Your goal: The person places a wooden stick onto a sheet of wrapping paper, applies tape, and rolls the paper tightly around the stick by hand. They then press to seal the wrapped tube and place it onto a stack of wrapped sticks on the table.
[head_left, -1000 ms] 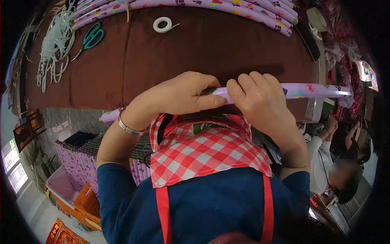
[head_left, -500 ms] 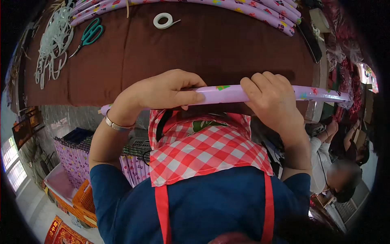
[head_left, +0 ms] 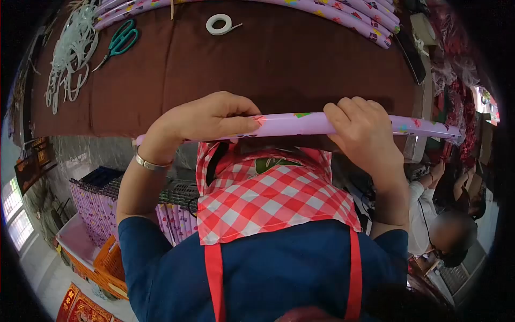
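A long lilac patterned roll (head_left: 295,124) lies crosswise in front of my apron, along the near edge of the brown cloth-covered table (head_left: 225,70). My left hand (head_left: 228,117) grips it left of the middle, with the thumb along its near side. Farther right, my right hand (head_left: 362,124) is wrapped over the roll with curled fingers. Between the hands a stretch of the roll shows, and its right end reaches past the table's right side. My left wrist and forearm hide part of its left stretch.
Scissors with teal handles (head_left: 122,40), a ring of white tape (head_left: 219,24) and tangled pale strips (head_left: 72,48) lie on the table. Several patterned rolls (head_left: 343,16) are at the far edge. An orange basket (head_left: 110,263) stands lower left. Another person (head_left: 424,214) is at the right.
My left hand has slid left along the roll, and my right hand has shifted right. The gap between the hands is wider, showing more of the roll.
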Tool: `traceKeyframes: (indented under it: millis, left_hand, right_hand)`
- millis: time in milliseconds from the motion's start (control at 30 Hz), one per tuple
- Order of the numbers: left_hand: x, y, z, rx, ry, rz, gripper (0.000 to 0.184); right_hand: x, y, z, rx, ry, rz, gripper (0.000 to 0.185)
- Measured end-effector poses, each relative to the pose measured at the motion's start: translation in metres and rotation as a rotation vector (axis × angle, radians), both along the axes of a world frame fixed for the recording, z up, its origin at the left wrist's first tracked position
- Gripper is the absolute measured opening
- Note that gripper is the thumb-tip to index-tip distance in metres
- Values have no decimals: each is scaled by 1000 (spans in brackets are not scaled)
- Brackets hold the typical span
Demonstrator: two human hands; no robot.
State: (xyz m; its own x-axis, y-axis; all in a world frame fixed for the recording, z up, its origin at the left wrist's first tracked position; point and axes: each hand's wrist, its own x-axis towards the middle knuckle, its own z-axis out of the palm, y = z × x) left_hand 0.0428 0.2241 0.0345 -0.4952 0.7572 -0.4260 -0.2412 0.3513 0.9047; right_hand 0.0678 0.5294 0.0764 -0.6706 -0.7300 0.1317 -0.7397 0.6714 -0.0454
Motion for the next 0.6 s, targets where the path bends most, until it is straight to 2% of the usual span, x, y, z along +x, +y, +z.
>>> traceKeyframes:
  millis: [67, 100, 300, 600]
  left_hand:
    - [-5, 17, 6, 41, 65, -62, 41]
    - [-7, 24, 8, 35, 3, -101, 42]
    - [-9, 43, 9, -38, 87, -81, 45]
    - [-7, 50, 7, -39, 80, -47, 49]
  right_hand:
    - [2, -7, 0, 4, -5, 9, 18]
    - [2, -8, -1, 2, -3, 16, 17]
    - [0, -11, -3, 28, -20, 10, 14]
    - [-2, -10, -4, 28, -19, 9, 13]
